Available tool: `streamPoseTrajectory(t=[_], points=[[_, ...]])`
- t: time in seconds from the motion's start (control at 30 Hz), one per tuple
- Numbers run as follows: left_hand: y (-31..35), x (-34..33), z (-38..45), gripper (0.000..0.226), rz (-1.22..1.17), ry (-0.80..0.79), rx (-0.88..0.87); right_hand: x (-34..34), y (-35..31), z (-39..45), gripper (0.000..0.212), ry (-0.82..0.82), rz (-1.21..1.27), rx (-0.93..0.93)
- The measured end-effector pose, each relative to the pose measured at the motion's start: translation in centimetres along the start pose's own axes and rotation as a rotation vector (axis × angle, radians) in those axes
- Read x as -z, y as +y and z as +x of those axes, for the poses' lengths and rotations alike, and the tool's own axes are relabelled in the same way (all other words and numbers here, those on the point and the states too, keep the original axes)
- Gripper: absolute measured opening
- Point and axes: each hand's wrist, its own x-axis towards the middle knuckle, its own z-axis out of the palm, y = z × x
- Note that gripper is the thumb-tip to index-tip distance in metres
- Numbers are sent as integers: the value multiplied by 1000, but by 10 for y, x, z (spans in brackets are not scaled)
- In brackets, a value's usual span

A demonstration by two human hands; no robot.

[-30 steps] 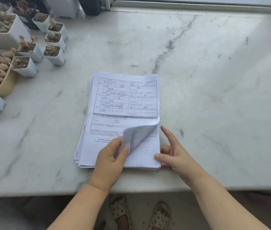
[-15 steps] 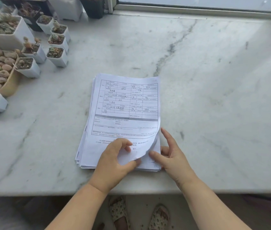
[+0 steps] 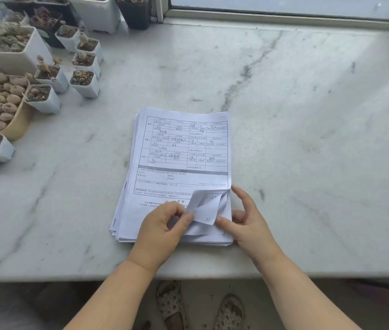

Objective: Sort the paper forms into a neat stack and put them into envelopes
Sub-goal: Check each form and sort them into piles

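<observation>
A marble sill [image 3: 284, 115] was seen from above, with a window frame [image 3: 284, 16] running along its far edge. The far left corner of the sill was filled with pots [image 3: 84, 82] of small succulents, most of them white and square, and a tan bowl [image 3: 19, 120] of round pinkish plants was placed at the left edge.

A stack [image 3: 179, 163] of printed forms was laid near the middle of the near edge, its long side pointing away from the person. The sheets were not fully aligned; several lower ones were seen sticking out at the left side. The top form [image 3: 188, 144] was printed with a table and filled with handwriting.

The near right corner [image 3: 206, 204] of the top form was turned up and folded back, so that its underside was shown, with a handwritten number on it. This corner was pinched by the left hand [image 3: 162, 228], the thumb and curled fingers being closed on the paper. The right hand [image 3: 250, 222] was rested at the near right corner of the stack, with the thumb touching the lifted corner and the forefinger stretched along the right side; its other fingers were loosely bent.

Below the near edge, two feet in patterned slippers [image 3: 230, 313] were visible on the floor.
</observation>
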Motion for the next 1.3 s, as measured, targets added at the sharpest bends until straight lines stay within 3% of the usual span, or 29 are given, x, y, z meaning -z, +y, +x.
streamPoseTrajectory(t=[0.17,0.2,0.27,0.4,0.57,0.7,0.83,0.93,1.0,1.1,1.17,1.3], points=[[-1,2,1,33,-3,-14,9,-3,-4,-1,14,-2,-18,-36],[-1,2,1,33,-11,-20,10,-2,-3,-1,11,-11,-28,-57],[-2,4,1,30,-16,-41,9,-1,-2,2,20,-20,-58,-94],[-5,8,0,29,57,-131,-58,-6,-3,5,15,39,-124,-118],[-2,6,3,10,-46,-44,-29,-1,-12,3,21,-10,-120,-171],[3,5,2,9,-80,-37,-2,2,-30,-4,39,150,-635,-44],[3,11,1,20,-14,-183,-51,-7,-56,10,53,70,-387,-311],[11,19,2,23,32,-319,-35,-15,-53,16,20,37,-480,-345],[19,29,8,21,67,-196,-96,-20,-55,13,24,112,-533,-276],[30,45,22,21,160,139,-291,-15,-78,9,25,203,-330,-204],[39,50,33,20,233,219,-340,-1,-100,16,28,255,-234,-159],[43,34,44,31,492,-110,-155,39,-140,59,25,360,-203,-79]])
